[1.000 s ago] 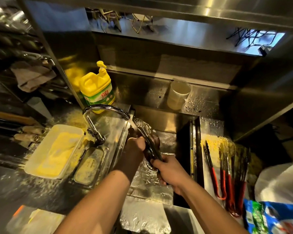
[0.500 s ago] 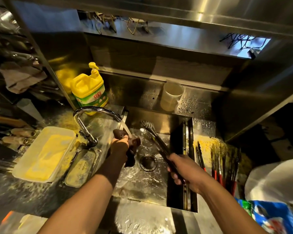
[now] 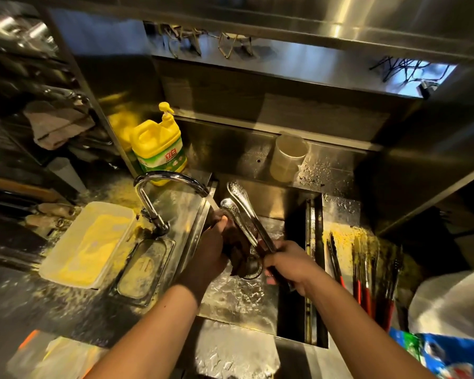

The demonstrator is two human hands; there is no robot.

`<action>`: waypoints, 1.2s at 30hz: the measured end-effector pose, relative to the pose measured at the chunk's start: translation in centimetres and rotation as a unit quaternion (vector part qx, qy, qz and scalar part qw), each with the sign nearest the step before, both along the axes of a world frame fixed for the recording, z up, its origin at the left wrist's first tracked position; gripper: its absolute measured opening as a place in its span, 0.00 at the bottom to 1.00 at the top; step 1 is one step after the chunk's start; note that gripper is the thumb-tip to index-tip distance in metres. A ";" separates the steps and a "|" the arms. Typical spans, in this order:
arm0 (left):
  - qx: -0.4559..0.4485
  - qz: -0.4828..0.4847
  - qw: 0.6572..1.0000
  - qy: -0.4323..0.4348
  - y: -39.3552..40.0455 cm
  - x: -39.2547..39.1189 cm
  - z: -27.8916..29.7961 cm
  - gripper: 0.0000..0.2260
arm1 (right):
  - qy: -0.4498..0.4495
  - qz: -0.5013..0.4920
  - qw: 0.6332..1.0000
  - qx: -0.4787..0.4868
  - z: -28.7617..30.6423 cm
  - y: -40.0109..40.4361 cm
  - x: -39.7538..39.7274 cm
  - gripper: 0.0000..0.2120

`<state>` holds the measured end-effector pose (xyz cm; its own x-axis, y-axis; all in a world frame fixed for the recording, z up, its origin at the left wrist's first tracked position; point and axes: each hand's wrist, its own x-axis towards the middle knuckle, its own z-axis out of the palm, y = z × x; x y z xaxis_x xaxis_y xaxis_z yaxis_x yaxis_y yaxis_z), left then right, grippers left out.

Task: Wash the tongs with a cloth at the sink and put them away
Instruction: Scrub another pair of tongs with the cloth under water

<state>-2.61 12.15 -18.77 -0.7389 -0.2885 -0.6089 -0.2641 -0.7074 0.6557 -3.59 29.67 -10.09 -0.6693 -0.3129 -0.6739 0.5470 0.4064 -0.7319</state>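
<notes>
Shiny metal tongs (image 3: 241, 212) sit over the steel sink (image 3: 260, 198), long axis running from near-right to far-left, scalloped tips pointing away from us, toward the backsplash. Our right hand (image 3: 288, 262) grip is closed around the handle end. Our left hand (image 3: 212, 250) clamps a dark wet cloth (image 3: 237, 242) against the lower arm, under the running chrome tap (image 3: 164, 184).

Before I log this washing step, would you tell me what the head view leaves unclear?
- Tongs handles: hidden inside the right hand.
- Dark cloth: partly behind the left hand, so its contact with the tongs is unclear.
- Sink drain: mostly covered by cloth and hands.
- Blue packet: cut off by the frame's corner.
</notes>
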 end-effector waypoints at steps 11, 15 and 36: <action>-0.116 0.007 0.990 -0.081 -1.2 -2.7 2.3 0.12 | 0.017 0.061 0.997 0.032 0.9 -0.5 2.8 0.10; -0.055 -0.062 0.994 -0.066 1.5 -1.8 2.1 0.14 | 0.043 0.034 0.997 0.049 0.5 -1.6 2.2 0.07; -0.186 -0.015 0.967 -0.174 -0.9 -3.1 0.6 0.13 | 0.016 0.131 0.985 0.108 3.0 2.5 1.3 0.12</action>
